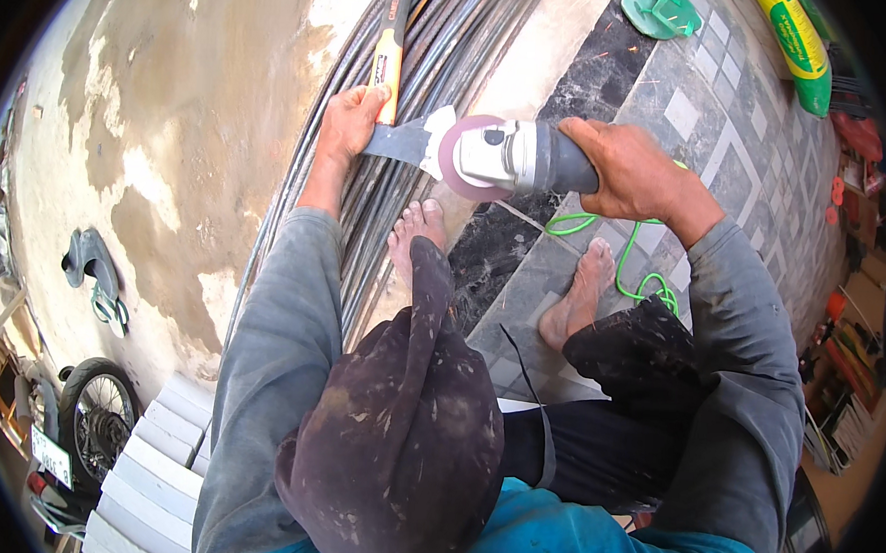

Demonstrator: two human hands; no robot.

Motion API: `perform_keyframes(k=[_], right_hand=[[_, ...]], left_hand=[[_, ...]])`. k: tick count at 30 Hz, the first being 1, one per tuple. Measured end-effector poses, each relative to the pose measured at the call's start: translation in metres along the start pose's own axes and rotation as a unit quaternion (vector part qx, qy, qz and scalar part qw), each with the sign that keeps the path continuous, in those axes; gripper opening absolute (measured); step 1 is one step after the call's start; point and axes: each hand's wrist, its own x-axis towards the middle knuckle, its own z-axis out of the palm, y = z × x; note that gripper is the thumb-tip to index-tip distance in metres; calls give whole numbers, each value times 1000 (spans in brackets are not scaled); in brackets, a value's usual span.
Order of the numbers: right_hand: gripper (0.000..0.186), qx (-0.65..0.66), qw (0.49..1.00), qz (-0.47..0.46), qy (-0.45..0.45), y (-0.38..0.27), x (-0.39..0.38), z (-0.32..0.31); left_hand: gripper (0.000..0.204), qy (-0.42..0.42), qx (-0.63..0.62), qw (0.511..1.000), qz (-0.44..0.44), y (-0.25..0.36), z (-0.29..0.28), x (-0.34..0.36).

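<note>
My left hand (353, 122) is closed around an axe (386, 65) where its yellow and dark handle meets the metal head. The handle points away from me, and the flared blade (402, 142) faces right. In my right hand (641, 175) is an angle grinder (541, 157), gripped by its dark rear body. Its round pinkish disc (457, 167) overlaps the bright edge of the blade; whether they touch, I cannot tell. A bright green cord (629, 266) loops over the tiles below my right hand.
Long metal rods (445, 51) lie beneath the axe, beside my bare feet. Farther off are a green sandal (662, 15) and a yellow-green sack (798, 45). Dark sandals (93, 263), a motorcycle (95, 419) and stacked grey blocks (152, 482) stand left.
</note>
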Motion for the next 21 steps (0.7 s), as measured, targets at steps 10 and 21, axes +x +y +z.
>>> perform_keyframes(k=[10,21], right_hand=[[67,15,1000,11,-20,2,7,-3],[70,21,999,31,-28,16,9,1]], left_hand=[[42,-24,64,998,0,14,-1,-6],[46,-11,72,997,-14,13,-1,-8]])
